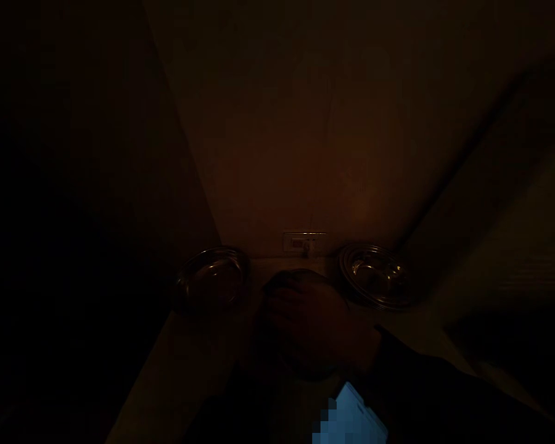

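The scene is very dark. In the head view my right hand (324,317) reaches in from the lower right in a dark sleeve. Its fingers point left and curl over a dark round object (312,370) standing on the counter; its kind is lost in the gloom. My left hand cannot be made out. At the bottom, below my right wrist, a lit bluish screen (358,413) shows, partly pixelated; what holds it is hidden.
A shiny metal dish (213,277) leans at the back left of the pale counter (152,382). Several stacked shiny round plates or trays (377,277) lean at the back right. Between them a socket panel (296,242) with a plug is set low in the wall (277,154).
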The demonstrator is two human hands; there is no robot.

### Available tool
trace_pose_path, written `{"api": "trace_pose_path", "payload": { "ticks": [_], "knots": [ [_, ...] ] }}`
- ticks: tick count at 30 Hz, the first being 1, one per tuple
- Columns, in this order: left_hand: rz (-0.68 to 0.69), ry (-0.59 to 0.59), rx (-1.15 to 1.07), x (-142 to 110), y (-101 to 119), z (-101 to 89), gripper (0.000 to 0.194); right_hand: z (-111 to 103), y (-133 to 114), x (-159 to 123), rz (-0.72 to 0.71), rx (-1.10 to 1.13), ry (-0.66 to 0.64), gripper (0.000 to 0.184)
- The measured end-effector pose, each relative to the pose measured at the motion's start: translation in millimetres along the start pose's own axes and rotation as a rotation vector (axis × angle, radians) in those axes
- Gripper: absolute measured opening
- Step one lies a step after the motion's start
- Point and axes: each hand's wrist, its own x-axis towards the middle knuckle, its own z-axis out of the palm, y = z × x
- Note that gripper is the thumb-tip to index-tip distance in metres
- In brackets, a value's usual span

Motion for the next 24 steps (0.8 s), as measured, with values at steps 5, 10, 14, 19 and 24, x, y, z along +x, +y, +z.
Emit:
{"api": "trace_pose_path", "payload": {
  "ticks": [5, 10, 14, 19, 24],
  "knots": [
    [-0.084, -0.080, -0.217, -6, -3, -9.7, 0.036, 7, -7, -4, -0.047, -0.066, 0.078, 0.021],
    [-0.163, -0.149, -0.404, -16, -7, -19.3, 0.036, 12, -15, -11, -0.089, -0.123, 0.176, 0.019],
    [-0.228, -0.192, -0.525, -23, -9, -26.4, 0.036, 19, -18, -18, -0.112, -0.139, 0.248, 0.019],
    [-0.309, -0.253, -0.650, -31, -11, -30.7, 0.035, 26, -18, -28, -0.134, -0.149, 0.273, 0.019],
    [-0.406, -0.323, -0.722, -32, -10, -29.6, 0.035, 29, -20, -42, -0.138, -0.155, 0.249, 0.022]
  ]
}}
